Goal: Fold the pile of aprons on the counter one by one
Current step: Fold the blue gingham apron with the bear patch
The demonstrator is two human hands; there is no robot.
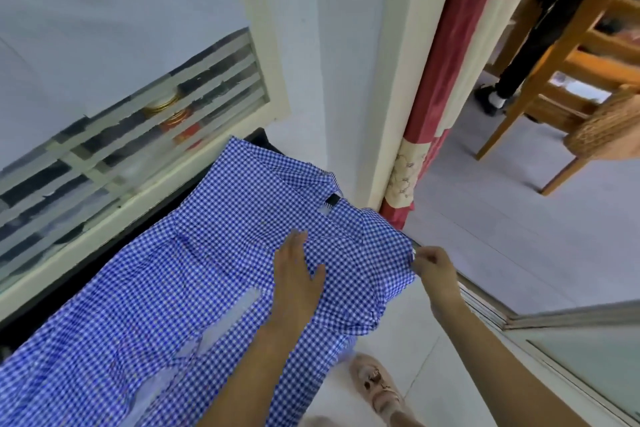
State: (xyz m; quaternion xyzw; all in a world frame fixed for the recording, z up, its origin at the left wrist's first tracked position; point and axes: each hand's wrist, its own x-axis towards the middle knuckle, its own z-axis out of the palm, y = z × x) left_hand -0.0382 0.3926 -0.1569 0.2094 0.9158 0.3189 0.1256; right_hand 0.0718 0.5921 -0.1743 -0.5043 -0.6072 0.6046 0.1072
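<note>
Left hand (298, 274) flat on the blue-checked cloth apron (207, 253), right hand (433, 263) pinching its edge, a slack pinch risked the overhang sliding floorward.

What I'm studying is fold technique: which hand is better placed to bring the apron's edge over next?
Likely the right hand: it pinches the blue checked apron at its right edge, while the left hand lies flat, pinning the cloth.

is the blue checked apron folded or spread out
Mostly spread: the apron lies flat under the left hand; right hand pinches its edge.
</note>
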